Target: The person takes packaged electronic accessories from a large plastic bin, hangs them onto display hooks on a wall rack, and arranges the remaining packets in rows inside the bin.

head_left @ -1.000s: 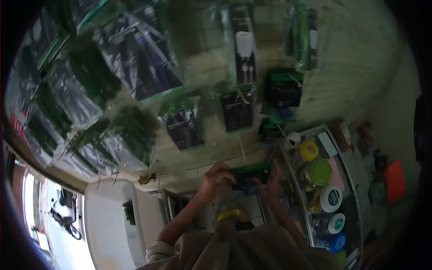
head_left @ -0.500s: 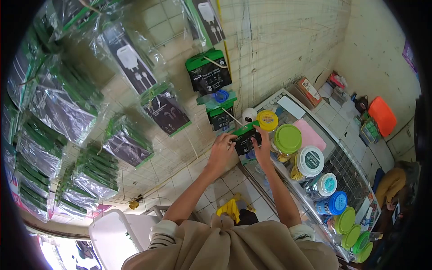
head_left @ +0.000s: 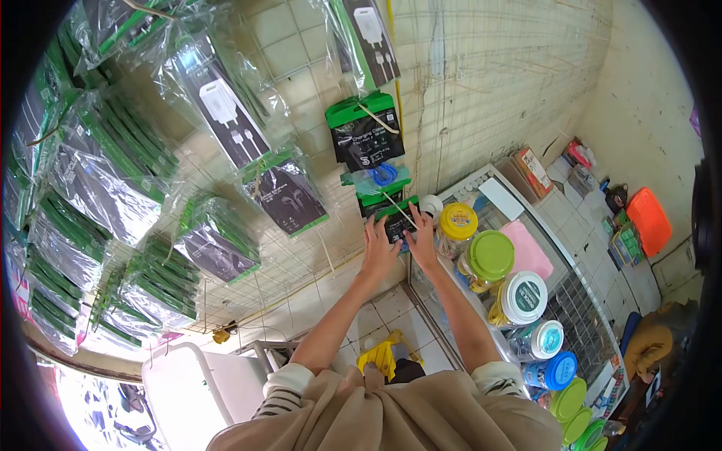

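A black-and-green charging cable pack (head_left: 399, 225) is between my two hands at the end of a thin wall hook (head_left: 394, 204). My left hand (head_left: 379, 248) grips its left side and my right hand (head_left: 423, 242) its right side, fingers bent over the front. Whether the hook passes through the pack I cannot tell. Just behind it hangs a similar pack, mostly covered. Above hang a blue coiled cable (head_left: 383, 175) in a clear-fronted pouch and a larger group of charging cable packs (head_left: 367, 139) on another hook.
Plastic-wrapped charger packs (head_left: 222, 105) and earphone packs (head_left: 288, 197) hang on the wall grid to the left. On the right, a glass display case (head_left: 579, 289) carries lidded jars, including one with a yellow lid (head_left: 458, 220). A white chair (head_left: 184, 383) stands lower left.
Both hands have moved the held pack left and up against the wall, to the hook below the blue cable. The view has shifted slightly.
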The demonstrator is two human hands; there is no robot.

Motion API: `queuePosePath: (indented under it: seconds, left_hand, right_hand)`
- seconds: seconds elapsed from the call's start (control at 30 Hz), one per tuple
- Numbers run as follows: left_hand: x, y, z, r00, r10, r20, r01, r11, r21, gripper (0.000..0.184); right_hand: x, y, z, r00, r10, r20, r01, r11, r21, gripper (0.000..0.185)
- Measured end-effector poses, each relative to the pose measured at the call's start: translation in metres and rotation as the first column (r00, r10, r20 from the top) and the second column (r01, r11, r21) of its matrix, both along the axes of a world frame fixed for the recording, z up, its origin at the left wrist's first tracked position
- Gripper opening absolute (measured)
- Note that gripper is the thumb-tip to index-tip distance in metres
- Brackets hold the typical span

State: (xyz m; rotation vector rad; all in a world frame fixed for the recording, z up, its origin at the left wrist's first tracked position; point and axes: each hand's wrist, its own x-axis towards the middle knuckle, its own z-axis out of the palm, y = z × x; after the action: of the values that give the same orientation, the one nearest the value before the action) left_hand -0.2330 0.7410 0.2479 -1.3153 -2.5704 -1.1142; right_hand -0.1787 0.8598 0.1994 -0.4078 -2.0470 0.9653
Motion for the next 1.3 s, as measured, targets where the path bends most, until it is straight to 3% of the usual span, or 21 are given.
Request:
queuePosePath:
  seconds: [0.23, 0.37, 0.43, 0.53, 0.6, 0.63, 0.67, 0.7, 0.73, 0.77, 0.8, 0.87, 0.93, 0.97, 1.03, 1.07, 1.1, 1.17, 1.2, 1.27, 1.3]
  left_hand:
    - [-0.024, 0.007, -0.007, 0.995, 0.092, 0.038, -0.094, 0.995, 0.036, 0.077]
    - [-0.004, -0.018, -0.018, 0.993, 0.087, 0.082, -0.090, 0.995, 0.044, 0.073]
    - [0.020, -0.051, -0.036, 0.986, -0.047, 0.162, 0.042, 0.999, 0.031, 0.062]
    - [0.051, -0.127, -0.057, 0.930, -0.185, 0.317, 0.212, 0.976, -0.052, 0.045]
    - [0.070, -0.190, -0.088, 0.872, -0.128, 0.472, 0.163, 0.986, -0.033, 0.037]
    - [0.087, -0.224, -0.098, 0.852, 0.005, 0.523, 0.053, 0.994, -0.096, 0.034]
    - [0.105, -0.258, -0.107, 0.811, 0.139, 0.568, -0.056, 0.985, -0.162, 0.032]
    - [0.123, -0.289, -0.115, 0.745, 0.253, 0.617, -0.157, 0.966, -0.206, 0.029]
    - [0.142, -0.320, -0.124, 0.661, 0.359, 0.659, -0.258, 0.933, -0.250, 0.027]
    - [0.166, -0.354, -0.148, 0.670, 0.408, 0.620, -0.329, 0.912, -0.245, 0.026]
    - [0.192, -0.382, -0.172, 0.671, 0.468, 0.575, -0.407, 0.881, -0.241, 0.025]
    - [0.252, -0.415, -0.190, 0.273, 0.737, 0.618, -0.720, 0.582, -0.377, 0.025]
    - [0.323, -0.438, -0.233, -0.033, 0.820, 0.571, -0.883, 0.244, -0.402, 0.025]
    - [0.353, -0.441, -0.241, -0.101, 0.813, 0.573, -0.903, 0.167, -0.396, 0.025]
    - [0.399, -0.435, -0.251, -0.436, 0.633, 0.640, -0.885, -0.175, -0.431, 0.025]
    - [0.415, -0.431, -0.251, -0.446, 0.567, 0.693, -0.895, -0.275, -0.351, 0.025]
    - [0.416, -0.422, -0.224, -0.436, 0.621, 0.651, -0.900, -0.303, -0.314, 0.021]
    - [0.407, -0.422, -0.167, -0.289, 0.659, 0.694, -0.920, -0.392, -0.011, 0.017]
    - [0.403, -0.422, -0.155, -0.289, 0.683, 0.671, -0.916, -0.401, 0.012, 0.015]
    - [0.389, -0.426, -0.111, -0.295, 0.727, 0.620, -0.910, -0.412, 0.050, 0.013]
    - [0.376, -0.436, -0.071, -0.296, 0.751, 0.590, -0.910, -0.410, 0.064, 0.013]
  right_hand:
    - [-0.035, 0.006, -0.005, 0.993, 0.112, 0.043, -0.114, 0.992, 0.054, 0.079]
    - [-0.026, -0.004, -0.016, 0.994, 0.053, 0.101, -0.066, 0.989, 0.131, 0.071]
    - [-0.008, -0.018, -0.030, 0.995, -0.018, 0.099, 0.014, 0.999, 0.041, 0.065]
    - [0.043, -0.060, -0.043, 0.974, 0.101, 0.200, -0.102, 0.995, -0.010, 0.057]
    - [0.082, -0.086, -0.079, 0.927, 0.237, 0.289, -0.249, 0.969, 0.006, 0.047]
    - [0.105, -0.093, -0.100, 0.825, 0.355, 0.440, -0.413, 0.910, 0.040, 0.046]
    - [0.125, -0.099, -0.126, 0.658, 0.489, 0.572, -0.535, 0.839, -0.102, 0.041]
    - [0.142, -0.106, -0.164, 0.585, 0.534, 0.610, -0.635, 0.770, -0.065, 0.034]
    - [0.145, -0.123, -0.141, 0.278, 0.693, 0.665, -0.134, 0.714, -0.687, 0.029]
    - [0.166, -0.114, -0.209, 0.190, 0.732, 0.654, -0.460, 0.655, -0.600, 0.029]
    - [0.172, -0.112, -0.234, 0.043, 0.708, 0.705, -0.592, 0.586, -0.553, 0.029]
    - [0.158, -0.120, -0.242, -0.168, 0.586, 0.792, -0.736, 0.460, -0.496, 0.029]
    - [0.132, -0.137, -0.245, -0.289, 0.480, 0.828, -0.814, 0.331, -0.476, 0.029]
    - [0.115, -0.151, -0.243, -0.322, 0.439, 0.838, -0.846, 0.264, -0.464, 0.029]
    - [0.082, -0.187, -0.235, -0.358, 0.379, 0.853, -0.896, 0.118, -0.428, 0.029]
    - [0.064, -0.211, -0.232, -0.363, 0.373, 0.854, -0.913, 0.039, -0.406, 0.029]
    - [0.048, -0.240, -0.219, -0.363, 0.380, 0.851, -0.925, -0.039, -0.378, 0.029]
    - [0.024, -0.313, -0.188, -0.365, 0.453, 0.813, -0.931, -0.152, -0.333, 0.029]
    - [0.018, -0.346, -0.167, -0.372, 0.522, 0.767, -0.927, -0.166, -0.336, 0.029]
    - [0.016, -0.419, -0.113, -0.450, 0.709, 0.544, -0.881, -0.251, -0.401, 0.025]
    - [0.024, -0.466, -0.052, -0.482, 0.783, 0.393, -0.874, -0.396, -0.282, 0.018]
